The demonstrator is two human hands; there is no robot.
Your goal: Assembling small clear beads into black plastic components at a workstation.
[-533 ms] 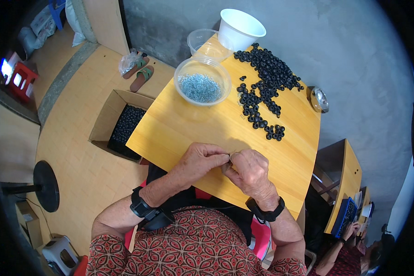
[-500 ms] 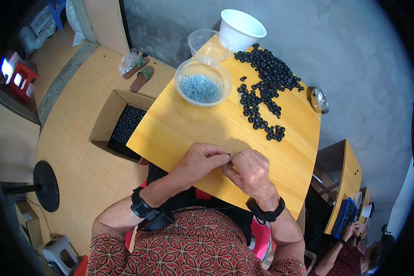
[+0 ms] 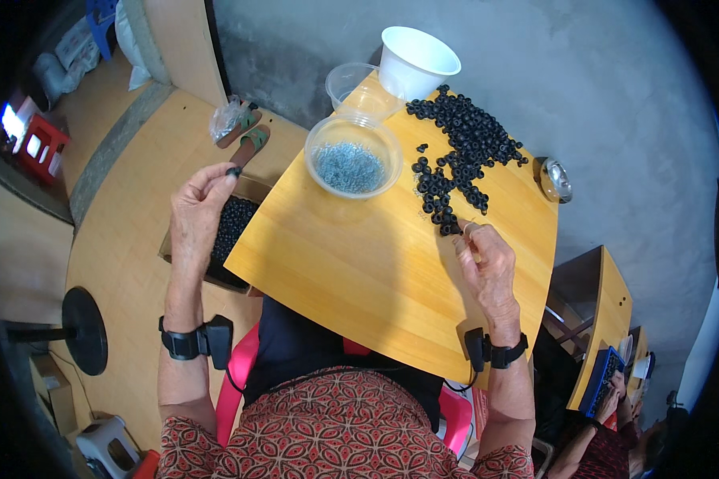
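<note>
My left hand (image 3: 197,214) is raised over the cardboard box (image 3: 254,189) beside the table. Its thumb and fingertips pinch a small black ring-shaped piece (image 3: 233,171). In the box lie many similar dark pieces (image 3: 230,227). On the table, my right hand (image 3: 489,263) reaches the near end of a spread of black rings (image 3: 433,188). Its thumb and forefinger close around a black ring (image 3: 449,229) there; the fingers partly cover neighbouring pieces. A clear round tub (image 3: 315,152) holding small silvery-blue parts (image 3: 349,168) stands left of the rings.
Farther back on the wooden table (image 3: 319,263) are an empty-looking clear tub (image 3: 345,80) and a white bowl (image 3: 417,57). A shiny metal dish (image 3: 555,180) sits at the right edge by the wall. Sandals (image 3: 252,144) lie on the floor; a co-worker (image 3: 591,439) sits at lower right.
My hands were together at the table's near edge and have parted. The left went left over the box with a black piece; the right went to the black rings.
</note>
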